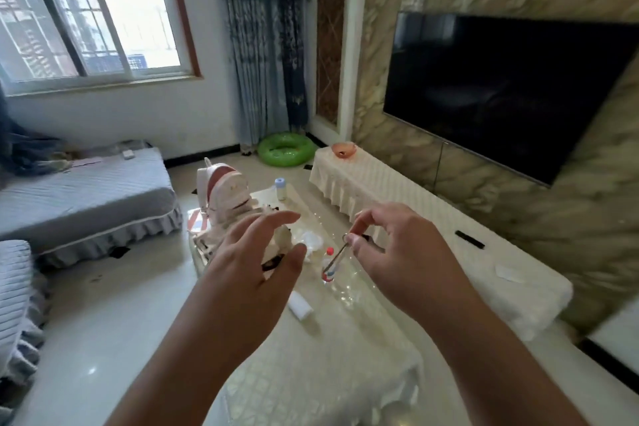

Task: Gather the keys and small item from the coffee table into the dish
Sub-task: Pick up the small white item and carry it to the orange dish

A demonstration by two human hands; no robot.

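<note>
My right hand (394, 252) is raised over the coffee table (345, 339) and pinches a key ring with a thin metal key (337, 256) that hangs down to the left. My left hand (256, 263) hovers beside it, fingers spread, holding nothing. A pink dish (343, 150) stands at the far end of the TV cabinet (415, 218), well beyond both hands. A dark small item (273, 261) lies on the table, partly hidden behind my left hand.
On the table stand a white-and-pink backpack (223, 192), a blue-capped bottle (280, 188), a red-capped water bottle (328, 266), crumpled tissue (311, 240) and a white roll (301, 306). A black remote (469, 239) lies on the cabinet. A grey sofa (83, 197) is on the left.
</note>
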